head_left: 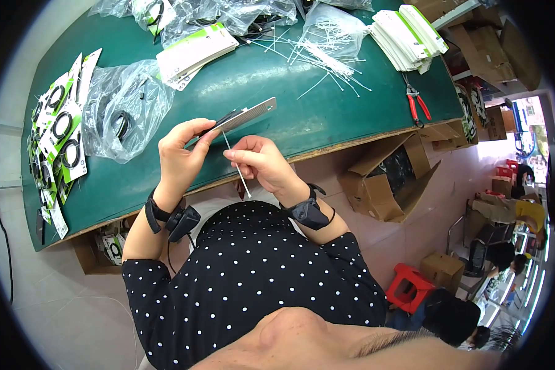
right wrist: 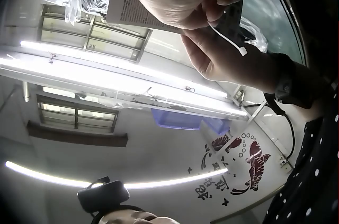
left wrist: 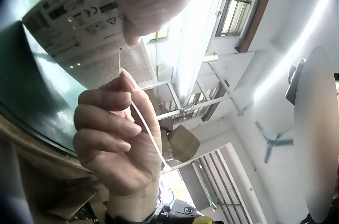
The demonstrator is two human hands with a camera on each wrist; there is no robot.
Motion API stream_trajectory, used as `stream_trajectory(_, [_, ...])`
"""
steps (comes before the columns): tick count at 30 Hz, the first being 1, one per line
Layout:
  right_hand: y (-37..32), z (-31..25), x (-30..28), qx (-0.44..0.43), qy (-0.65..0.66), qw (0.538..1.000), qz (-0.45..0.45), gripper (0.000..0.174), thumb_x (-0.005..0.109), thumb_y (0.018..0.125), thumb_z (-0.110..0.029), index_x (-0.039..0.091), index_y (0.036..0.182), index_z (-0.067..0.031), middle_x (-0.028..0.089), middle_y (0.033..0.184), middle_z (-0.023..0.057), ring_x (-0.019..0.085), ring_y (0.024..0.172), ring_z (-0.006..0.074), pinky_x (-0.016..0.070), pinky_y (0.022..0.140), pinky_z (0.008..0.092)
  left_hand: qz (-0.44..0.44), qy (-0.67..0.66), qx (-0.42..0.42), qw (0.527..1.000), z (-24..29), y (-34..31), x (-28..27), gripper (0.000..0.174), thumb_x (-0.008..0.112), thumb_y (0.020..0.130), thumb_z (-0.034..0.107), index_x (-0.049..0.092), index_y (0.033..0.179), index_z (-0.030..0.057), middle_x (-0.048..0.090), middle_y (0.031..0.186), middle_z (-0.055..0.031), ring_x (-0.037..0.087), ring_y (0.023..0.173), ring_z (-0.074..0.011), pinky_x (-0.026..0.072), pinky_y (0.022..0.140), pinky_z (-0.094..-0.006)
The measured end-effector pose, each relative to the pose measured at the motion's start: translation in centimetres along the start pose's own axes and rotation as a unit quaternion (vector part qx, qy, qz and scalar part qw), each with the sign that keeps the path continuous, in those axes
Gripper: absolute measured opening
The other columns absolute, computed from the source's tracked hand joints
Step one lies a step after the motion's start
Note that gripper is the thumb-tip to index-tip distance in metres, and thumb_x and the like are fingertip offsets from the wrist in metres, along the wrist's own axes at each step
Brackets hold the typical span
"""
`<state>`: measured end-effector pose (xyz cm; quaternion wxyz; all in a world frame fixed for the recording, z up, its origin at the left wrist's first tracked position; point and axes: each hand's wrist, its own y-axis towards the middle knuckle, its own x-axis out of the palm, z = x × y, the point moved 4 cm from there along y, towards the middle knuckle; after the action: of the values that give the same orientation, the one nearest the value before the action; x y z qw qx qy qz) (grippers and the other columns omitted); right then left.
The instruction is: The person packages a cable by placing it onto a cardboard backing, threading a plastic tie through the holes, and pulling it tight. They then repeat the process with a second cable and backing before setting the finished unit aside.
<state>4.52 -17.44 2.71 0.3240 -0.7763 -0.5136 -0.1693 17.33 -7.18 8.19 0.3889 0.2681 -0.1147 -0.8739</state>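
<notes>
My left hand (head_left: 182, 149) grips a printed card (head_left: 253, 115) by its near end, thumb on one face, held up over the table's front edge. A dark strip of cable (head_left: 224, 118) shows along the card's upper side. Between thumb and fingertips my right hand (head_left: 263, 164) pinches a thin white cable tie (head_left: 242, 177). One end of the tie reaches the card; the other, with its small square head, hangs down toward my lap. Seen from the left wrist, the card's back (left wrist: 79, 17) bears printed symbols, and the tie passes through its lower part.
Loose white cable ties (head_left: 330, 60) spill from a plastic bag on the green table (head_left: 253, 80). Stacked cards (head_left: 197, 50) lie at the back, more (head_left: 407, 40) at the right. Packaged cables (head_left: 58, 132) pile up left, beside a plastic bag (head_left: 129, 108). Red-handled cutters (head_left: 417, 105) lie right.
</notes>
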Motion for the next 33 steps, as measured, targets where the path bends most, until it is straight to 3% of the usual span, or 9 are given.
stream_trajectory(7, [-0.2, 0.2, -0.1, 0.020, 0.027, 0.999, -0.002, 0.020, 0.073, 0.082, -0.014, 0.060, 0.083, -0.0004, 0.061, 0.071, 0.0042, 0.049, 0.052, 0.0052, 0.0345, 0.043, 0.0195, 0.006, -0.011, -0.002, 1.000, -0.1, -0.2, 0.1, 0.017, 0.072, 0.077, -0.001, 0.070, 0.094, 0.0001, 0.070, 0.091, -0.0108, 0.067, 0.079, -0.0178, 0.0535, 0.073, -0.0274])
stream_trajectory(16, [-0.1, 0.2, 0.0, 0.032, 0.055, 0.998, 0.011, 0.018, 0.072, 0.083, -0.014, 0.058, 0.083, -0.0021, 0.059, 0.071, 0.0025, 0.047, 0.051, 0.0043, 0.0328, 0.044, 0.0196, -0.005, 0.056, 0.057, 0.997, 1.1, -0.3, 0.4, 0.018, 0.073, 0.076, -0.001, 0.070, 0.093, 0.0007, 0.070, 0.091, -0.0113, 0.068, 0.080, -0.0203, 0.0530, 0.072, -0.0279])
stream_trajectory(19, [0.1, -0.5, 0.1, -0.112, 0.010, 0.992, 0.064, 0.017, 0.072, 0.083, -0.013, 0.063, 0.086, 0.0001, 0.061, 0.072, 0.0030, 0.052, 0.054, 0.0050, 0.0379, 0.046, 0.0179, -0.011, 0.082, 0.085, 0.993, 1.3, -0.4, 0.5, 0.018, 0.073, 0.075, -0.001, 0.069, 0.093, 0.0005, 0.070, 0.090, -0.0113, 0.068, 0.081, -0.0208, 0.0528, 0.072, -0.0279])
stream_trajectory(23, [0.3, -0.7, 0.3, -0.192, -0.060, 0.979, 0.044, 0.014, 0.068, 0.087, -0.010, 0.065, 0.094, 0.0016, 0.062, 0.081, 0.0029, 0.057, 0.062, 0.0063, 0.0442, 0.050, 0.0186, -0.020, 0.066, 0.067, 0.995, 1.6, 0.0, 0.3, 0.017, 0.072, 0.076, 0.000, 0.070, 0.093, 0.0002, 0.070, 0.090, -0.0109, 0.068, 0.080, -0.0195, 0.0531, 0.071, -0.0269])
stream_trajectory(28, [-0.9, -2.1, 1.3, -0.237, -0.118, 0.964, -0.006, 0.016, 0.065, 0.087, -0.003, 0.068, 0.103, 0.0013, 0.062, 0.090, 0.0041, 0.059, 0.066, 0.0083, 0.0489, 0.055, 0.0207, -0.070, -0.054, -0.075, 0.993, 0.7, 0.4, -0.2, 0.014, 0.072, 0.080, 0.003, 0.070, 0.094, -0.0016, 0.071, 0.087, -0.0086, 0.067, 0.076, -0.0140, 0.0533, 0.069, -0.0253])
stream_trajectory(30, [-1.8, -2.7, 1.9, -0.314, -0.259, 0.913, 0.012, 0.017, 0.065, 0.085, 0.000, 0.067, 0.103, 0.0017, 0.062, 0.093, 0.0053, 0.059, 0.071, 0.0087, 0.0496, 0.056, 0.0220, -0.113, -0.136, -0.155, 0.972, 0.1, 0.7, -0.2, 0.014, 0.071, 0.082, 0.005, 0.070, 0.094, -0.0028, 0.071, 0.086, -0.0074, 0.066, 0.074, -0.0117, 0.0533, 0.068, -0.0246])
stream_trajectory(31, [-2.2, -2.9, 2.1, -0.349, -0.327, 0.878, 0.021, 0.018, 0.065, 0.085, 0.001, 0.067, 0.103, 0.0019, 0.062, 0.095, 0.0058, 0.060, 0.073, 0.0089, 0.0500, 0.057, 0.0226, -0.108, -0.137, -0.155, 0.972, 0.1, 0.8, -0.3, 0.014, 0.071, 0.082, 0.005, 0.070, 0.094, -0.0028, 0.071, 0.086, -0.0074, 0.066, 0.074, -0.0117, 0.0533, 0.068, -0.0246])
stream_trajectory(32, [-2.2, -3.0, 2.0, -0.348, -0.329, 0.878, 0.018, 0.018, 0.065, 0.085, 0.001, 0.067, 0.103, 0.0019, 0.062, 0.095, 0.0058, 0.060, 0.073, 0.0089, 0.0500, 0.057, 0.0226, -0.125, -0.146, -0.179, 0.965, 0.1, 0.7, -0.2, 0.015, 0.072, 0.082, 0.006, 0.070, 0.094, -0.0034, 0.071, 0.085, -0.0076, 0.066, 0.074, -0.0115, 0.0532, 0.068, -0.0245])
stream_trajectory(33, [-2.5, -3.4, 2.1, -0.403, -0.400, 0.823, 0.024, 0.019, 0.065, 0.084, 0.002, 0.067, 0.103, 0.0012, 0.062, 0.094, 0.0059, 0.060, 0.073, 0.0093, 0.0497, 0.057, 0.0231, -0.143, -0.156, -0.203, 0.956, 0.1, 0.6, -0.1, 0.016, 0.072, 0.082, 0.007, 0.070, 0.094, -0.0040, 0.071, 0.084, -0.0078, 0.066, 0.074, -0.0114, 0.0531, 0.067, -0.0244])
